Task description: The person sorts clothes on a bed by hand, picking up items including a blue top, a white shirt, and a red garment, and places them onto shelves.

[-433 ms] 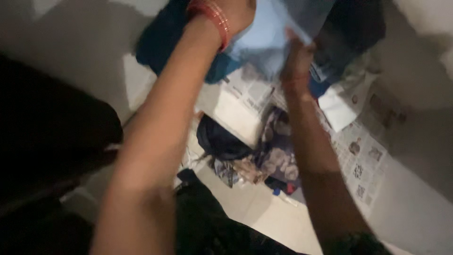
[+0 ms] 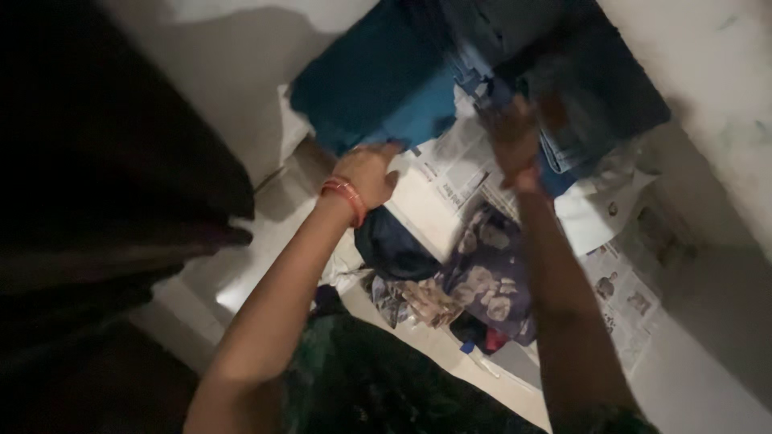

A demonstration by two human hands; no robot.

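A stack of folded blue clothes (image 2: 386, 88) lies on a shelf lined with newspaper (image 2: 458, 165). My left hand (image 2: 368, 173), with red bangles at the wrist, touches the lower front edge of the teal folded piece, fingers curled against it. My right hand (image 2: 513, 133) presses on the darker denim pile (image 2: 587, 96) to the right; its fingers are blurred. Below the shelf a heap of patterned and dark clothes (image 2: 474, 277) lies between my arms.
A dark door or panel (image 2: 104, 177) stands at the left. White walls (image 2: 708, 88) close in the shelf at right and behind. More newspaper (image 2: 627, 293) covers the lower right surface. My dark green garment (image 2: 362, 386) fills the bottom.
My left hand has dropped from the top of the pile to its lower front edge. The light blue piece held before is no longer in my hands. The view has shifted.
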